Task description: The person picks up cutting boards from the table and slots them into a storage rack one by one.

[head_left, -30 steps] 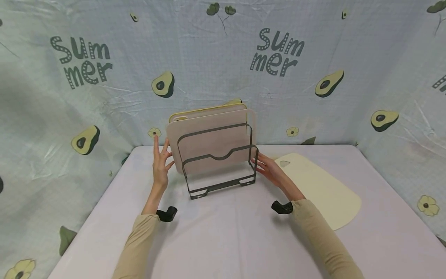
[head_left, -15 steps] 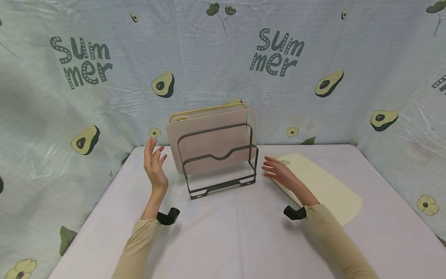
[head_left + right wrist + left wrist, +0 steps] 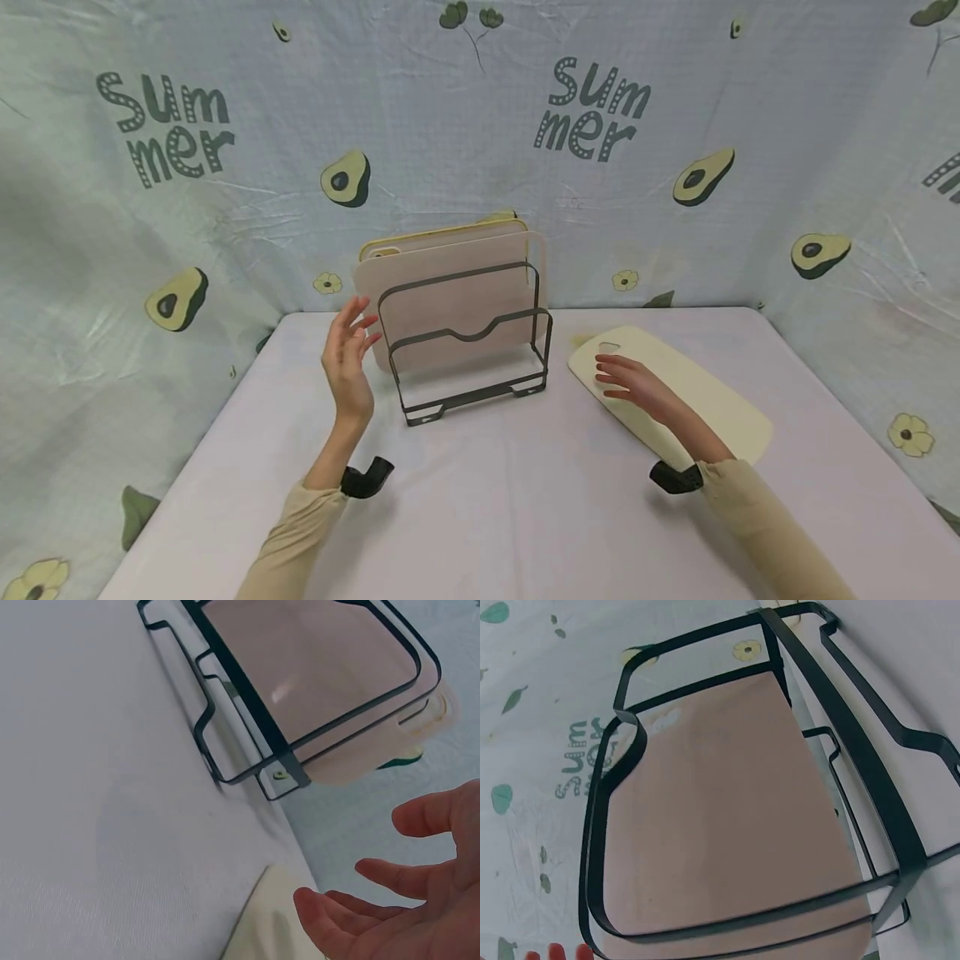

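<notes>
Partly hidden behind the pink rectangular cutting board (image 3: 450,287) in the dark wire rack (image 3: 468,346), a yellow board (image 3: 442,235) shows only its top edge. The left hand (image 3: 348,358) hovers beside the rack, fingers spread, holding nothing; the right hand (image 3: 637,385) is relaxed over the flat cream plastic board (image 3: 705,396) on the white table (image 3: 495,500).

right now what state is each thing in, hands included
rack: upright on the table, front slot empty
pink board: standing on edge in the rack
yellow board behind: standing at the back, mostly hidden
cream board: lying flat on the table, right of the rack
left hand: raised beside the rack, fingers spread, holding nothing
right hand: open, palm down over the cream board; contact unclear
</notes>
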`<action>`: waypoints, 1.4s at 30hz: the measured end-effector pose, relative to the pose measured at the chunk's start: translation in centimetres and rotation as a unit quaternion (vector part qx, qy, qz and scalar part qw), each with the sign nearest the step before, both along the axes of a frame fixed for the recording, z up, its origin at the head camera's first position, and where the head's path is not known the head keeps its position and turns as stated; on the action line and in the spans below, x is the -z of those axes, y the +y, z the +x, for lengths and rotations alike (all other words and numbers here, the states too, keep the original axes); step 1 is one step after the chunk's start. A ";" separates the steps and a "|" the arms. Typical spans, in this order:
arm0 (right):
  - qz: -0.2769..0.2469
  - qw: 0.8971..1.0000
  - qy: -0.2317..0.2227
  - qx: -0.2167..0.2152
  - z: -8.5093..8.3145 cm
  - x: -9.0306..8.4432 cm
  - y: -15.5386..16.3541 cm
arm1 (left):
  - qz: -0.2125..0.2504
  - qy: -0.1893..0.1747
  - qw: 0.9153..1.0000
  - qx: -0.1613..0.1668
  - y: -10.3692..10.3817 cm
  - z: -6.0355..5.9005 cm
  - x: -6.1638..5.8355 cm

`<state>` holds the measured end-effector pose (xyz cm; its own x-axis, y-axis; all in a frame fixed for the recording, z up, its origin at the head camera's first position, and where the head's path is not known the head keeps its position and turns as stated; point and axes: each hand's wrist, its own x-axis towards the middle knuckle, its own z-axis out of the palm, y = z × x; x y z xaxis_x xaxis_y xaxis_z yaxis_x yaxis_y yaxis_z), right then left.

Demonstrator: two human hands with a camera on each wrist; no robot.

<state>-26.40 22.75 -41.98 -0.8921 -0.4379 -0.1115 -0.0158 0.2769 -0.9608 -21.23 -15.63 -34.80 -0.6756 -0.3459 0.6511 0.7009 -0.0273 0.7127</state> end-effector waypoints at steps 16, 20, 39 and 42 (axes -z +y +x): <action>0.092 0.995 -0.008 0.029 0.8 0.6 7.8 | -0.135 -0.081 0.969 0.190 11.6 2.1 1.4; 0.105 0.993 -0.012 0.046 1.1 0.6 9.6 | -0.158 -0.119 0.953 0.228 14.1 2.1 2.1; 0.139 0.984 -0.059 0.090 0.6 0.3 14.8 | -0.014 -0.382 0.846 0.372 21.2 2.6 6.3; 0.135 0.984 -0.067 0.092 0.1 0.3 15.4 | 0.013 -0.419 0.821 0.387 22.0 2.7 6.7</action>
